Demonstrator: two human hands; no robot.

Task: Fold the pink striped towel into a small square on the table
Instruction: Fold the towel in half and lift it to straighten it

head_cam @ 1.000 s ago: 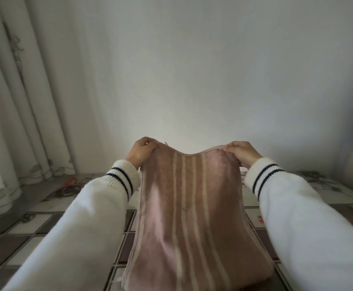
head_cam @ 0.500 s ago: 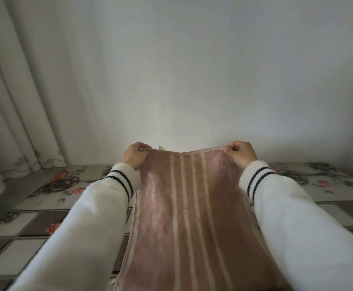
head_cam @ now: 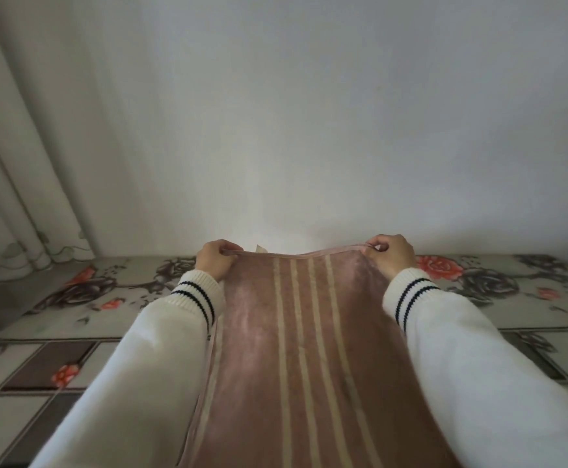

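Note:
The pink striped towel (head_cam: 306, 349) stretches lengthwise away from me between my two arms, its pale stripes running down the middle. My left hand (head_cam: 215, 259) pinches the far left corner. My right hand (head_cam: 390, 255) pinches the far right corner. The far edge is pulled taut between them, close to the table's back edge by the wall. The towel's near end runs out of the bottom of the view.
The table (head_cam: 73, 359) has a cloth with a checked pattern and red and dark roses. A plain white wall (head_cam: 309, 130) stands right behind it. A pale curtain (head_cam: 15, 163) hangs at the left.
Both hands have carried the towel's far edge forward and down toward the back of the table, spreading wider apart. The towel now lies flatter and more stretched out.

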